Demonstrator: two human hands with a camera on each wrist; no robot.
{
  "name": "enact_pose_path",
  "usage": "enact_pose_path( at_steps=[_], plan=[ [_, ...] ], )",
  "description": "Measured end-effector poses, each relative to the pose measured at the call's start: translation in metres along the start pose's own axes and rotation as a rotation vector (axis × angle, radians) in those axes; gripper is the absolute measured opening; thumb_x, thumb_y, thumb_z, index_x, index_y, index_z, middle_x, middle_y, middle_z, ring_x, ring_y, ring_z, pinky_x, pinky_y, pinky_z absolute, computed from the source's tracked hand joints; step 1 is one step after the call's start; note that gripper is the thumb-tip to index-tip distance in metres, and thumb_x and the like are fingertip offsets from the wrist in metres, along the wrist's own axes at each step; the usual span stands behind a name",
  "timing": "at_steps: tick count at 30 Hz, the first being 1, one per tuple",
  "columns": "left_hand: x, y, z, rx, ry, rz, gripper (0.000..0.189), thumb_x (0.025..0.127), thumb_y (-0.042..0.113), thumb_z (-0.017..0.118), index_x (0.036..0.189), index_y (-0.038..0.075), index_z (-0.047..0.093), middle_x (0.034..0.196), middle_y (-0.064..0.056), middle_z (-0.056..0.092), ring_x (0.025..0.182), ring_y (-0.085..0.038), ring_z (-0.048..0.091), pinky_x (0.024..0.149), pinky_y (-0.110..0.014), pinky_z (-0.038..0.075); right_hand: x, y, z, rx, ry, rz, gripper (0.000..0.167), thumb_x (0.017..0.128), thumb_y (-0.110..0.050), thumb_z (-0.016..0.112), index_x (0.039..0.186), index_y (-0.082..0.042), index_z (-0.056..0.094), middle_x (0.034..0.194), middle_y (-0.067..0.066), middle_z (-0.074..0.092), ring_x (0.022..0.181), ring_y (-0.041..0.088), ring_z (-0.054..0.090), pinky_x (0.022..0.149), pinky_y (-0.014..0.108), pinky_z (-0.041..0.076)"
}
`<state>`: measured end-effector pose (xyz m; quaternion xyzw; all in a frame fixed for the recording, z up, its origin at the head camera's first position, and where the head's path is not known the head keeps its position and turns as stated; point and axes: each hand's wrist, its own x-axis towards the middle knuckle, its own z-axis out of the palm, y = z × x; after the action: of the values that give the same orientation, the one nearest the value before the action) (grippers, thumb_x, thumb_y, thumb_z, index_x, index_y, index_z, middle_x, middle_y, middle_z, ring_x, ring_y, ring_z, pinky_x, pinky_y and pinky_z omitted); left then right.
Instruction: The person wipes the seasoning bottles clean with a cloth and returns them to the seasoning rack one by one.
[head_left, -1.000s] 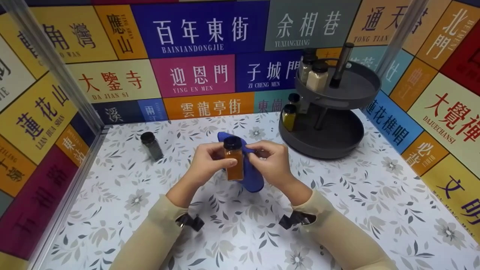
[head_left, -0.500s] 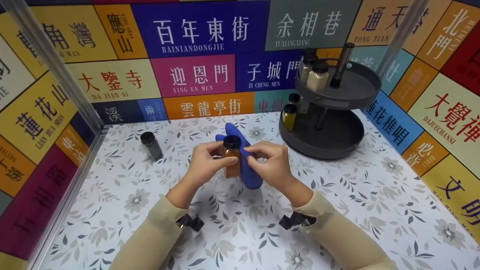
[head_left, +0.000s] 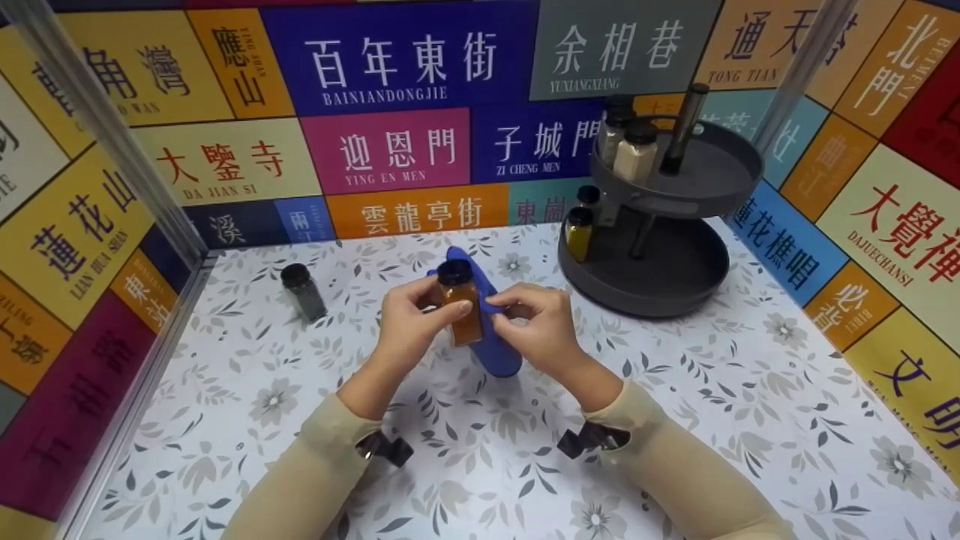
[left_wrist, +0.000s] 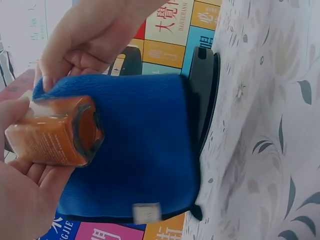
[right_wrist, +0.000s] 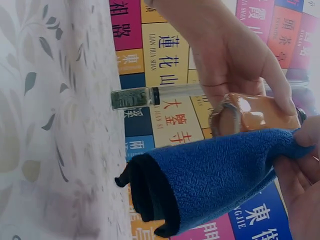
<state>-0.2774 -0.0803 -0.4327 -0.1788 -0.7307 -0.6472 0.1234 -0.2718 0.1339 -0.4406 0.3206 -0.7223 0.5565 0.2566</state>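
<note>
Clock read with 12 straight ahead of the person. The orange jar [head_left: 466, 322] hung above the surface [head_left: 510, 465], in front of the person, in the grip of the left hand [head_left: 409, 315]: thumb laid across its near face, the other fingers curled behind, gap closed to the jar's width. The jar sat at about 2 o'clock from that hand. Its long axis ran cap toward 11, base toward 5, a slight lean off upright.

The cloth [head_left: 501, 352] lay at 3 o'clock from the jar, just beside it, with a bit of blue passing behind the cap side; whether the two touched I could not tell. Its length also ran 11 to 5, nearly in line with the jar. The right hand [head_left: 541, 315] had its edge pinched, thumb against fingertips, at 3 o'clock from the jar. Left hand the nearer, being on the glass.

Counts: hands, two. Cloth, one. Orange jar, one. Green jar [head_left: 305, 296], one, standing near 9 to 10 o'clock, well apart. Rack [head_left: 671, 300], one, two trays, toward 2. Upper tray: one pale jar [head_left: 634, 161] plainly, others behind overlapping, number unsure. Lower tray: one yellow jar [head_left: 578, 236], at least one more behind.
</note>
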Motion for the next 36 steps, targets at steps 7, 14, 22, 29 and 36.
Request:
enact_pose_path(
  at_steps=[7,14,22,29,36],
  plan=[
    [0.006,0.003,-0.011,-0.021,0.111,-0.019,0.019,0.083,0.014,0.089,0.098,0.005,0.081,0.077,0.000,0.067,0.072,-0.015,0.058,0.063,-0.025,0.047,-0.005,0.006,0.010,0.018,-0.076,0.021,0.027,0.080,0.015,0.072,0.092,-0.005,0.084,0.087,0.010,0.080,0.073,0.015,0.075,0.067,0.026,0.063],
    [0.008,0.004,-0.016,-0.086,0.109,-0.054,0.024,0.086,0.014,0.087,0.107,0.004,0.081,0.081,0.000,0.069,0.075,-0.015,0.058,0.066,-0.024,0.050,-0.004,0.007,0.009,0.014,-0.102,0.092,0.026,0.081,0.014,0.072,0.093,-0.006,0.085,0.089,0.009,0.081,0.079,0.020,0.077,0.068,0.028,0.064],
    [0.000,-0.003,0.000,-0.248,-0.152,-0.069,0.031,0.088,0.005,0.081,0.117,-0.004,0.077,0.091,-0.003,0.078,0.081,-0.015,0.069,0.076,-0.028,0.058,0.005,0.007,-0.008,0.008,-0.030,0.143,0.021,0.083,0.013,0.074,0.093,-0.002,0.084,0.088,0.014,0.081,0.076,0.017,0.077,0.066,0.024,0.062],
    [-0.005,-0.006,0.013,-0.092,-0.239,-0.047,0.028,0.088,0.010,0.084,0.114,0.004,0.079,0.081,0.003,0.069,0.073,-0.013,0.060,0.067,-0.024,0.050,0.013,0.004,-0.020,0.000,0.017,0.097,0.021,0.085,0.014,0.074,0.095,-0.001,0.084,0.089,0.016,0.081,0.082,0.011,0.077,0.072,0.023,0.063],
    [-0.004,-0.005,0.010,0.005,-0.155,-0.002,0.017,0.087,0.018,0.087,0.098,0.009,0.078,0.072,-0.001,0.057,0.069,-0.016,0.054,0.062,-0.025,0.043,0.010,-0.006,-0.017,-0.088,0.013,-0.049,0.023,0.083,0.013,0.075,0.096,-0.003,0.085,0.090,0.011,0.082,0.080,0.017,0.078,0.071,0.024,0.064]
  ],
)
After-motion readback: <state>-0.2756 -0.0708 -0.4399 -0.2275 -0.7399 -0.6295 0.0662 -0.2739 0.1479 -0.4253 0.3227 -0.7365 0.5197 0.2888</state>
